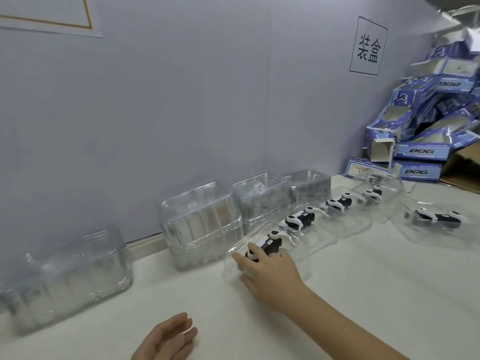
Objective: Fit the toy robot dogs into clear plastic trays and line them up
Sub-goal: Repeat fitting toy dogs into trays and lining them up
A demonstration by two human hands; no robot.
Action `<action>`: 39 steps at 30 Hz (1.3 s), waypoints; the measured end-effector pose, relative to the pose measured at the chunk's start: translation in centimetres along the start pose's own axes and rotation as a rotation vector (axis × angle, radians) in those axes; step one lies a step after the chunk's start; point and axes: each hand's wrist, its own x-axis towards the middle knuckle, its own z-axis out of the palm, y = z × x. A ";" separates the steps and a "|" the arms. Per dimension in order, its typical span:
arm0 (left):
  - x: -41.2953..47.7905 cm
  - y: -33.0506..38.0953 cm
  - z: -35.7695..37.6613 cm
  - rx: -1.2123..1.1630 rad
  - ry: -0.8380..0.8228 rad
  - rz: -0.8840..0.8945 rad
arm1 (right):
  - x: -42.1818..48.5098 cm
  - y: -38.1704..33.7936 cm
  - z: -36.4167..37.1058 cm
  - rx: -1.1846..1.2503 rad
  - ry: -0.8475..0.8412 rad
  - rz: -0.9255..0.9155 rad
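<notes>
Several black-and-white toy robot dogs lie in clear plastic trays in a diagonal row on the white table. My right hand [270, 274] reaches to the nearest tray [233, 255], fingers over the near end of its dog [270, 244] and thumb on the tray's front edge. Behind it follow a second dog [298, 220], a third dog [336, 202] and a fourth dog [374, 194]. Another trayed dog [437, 216] lies apart at the right. My left hand [168, 339] hovers low at the front, palm up, fingers relaxed, holding nothing.
Stacks of empty clear trays [200, 224] stand along the grey wall, another stack [67, 276] at the left. Blue "DOG" boxes [420, 131] are piled at the back right beside a cardboard carton [465, 167]. A paper sign [368, 46] hangs on the wall.
</notes>
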 end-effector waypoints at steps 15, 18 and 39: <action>0.6 -1.2 0.3 0.118 0.113 0.073 | 4.2 7.4 4.5 0.107 -0.231 0.187; 0.6 -1.3 0.2 0.096 0.095 0.062 | 4.7 10.1 5.3 0.106 -0.280 0.267; 2.8 7.5 -10.5 -0.175 0.737 0.457 | 5.5 -10.6 1.9 0.666 0.870 -0.471</action>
